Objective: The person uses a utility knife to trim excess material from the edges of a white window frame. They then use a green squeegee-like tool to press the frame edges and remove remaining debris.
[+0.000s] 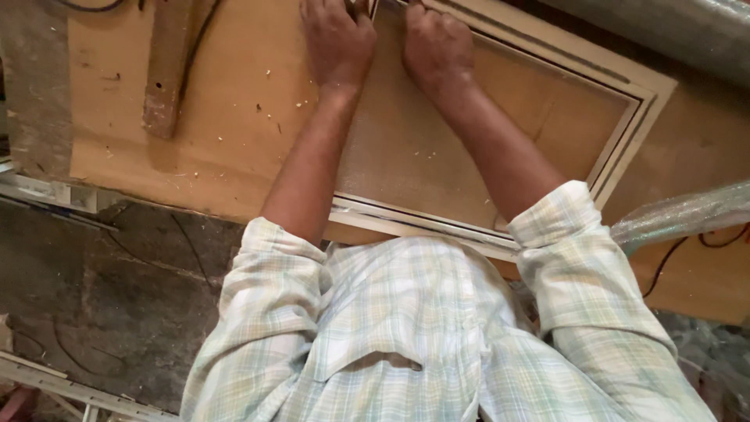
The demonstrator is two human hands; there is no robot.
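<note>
Both hands press on the far corner of a framed panel: left hand [337, 39] and right hand [436, 45] lie knuckles up, fingers curled at the pale frame [625, 148], though whether either grip closes on anything cannot be told. Seemingly the corner joint is being seated. The panel lies askew across the table [234, 141], its near edge at the table's near edge; open board lies left, beside a wooden batten [166, 70].

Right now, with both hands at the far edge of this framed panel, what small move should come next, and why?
Probably press down along that far edge. The left hand and right hand both rest on the framed panel at its far rail, so seating it on the workbench seems the natural follow-up.
</note>
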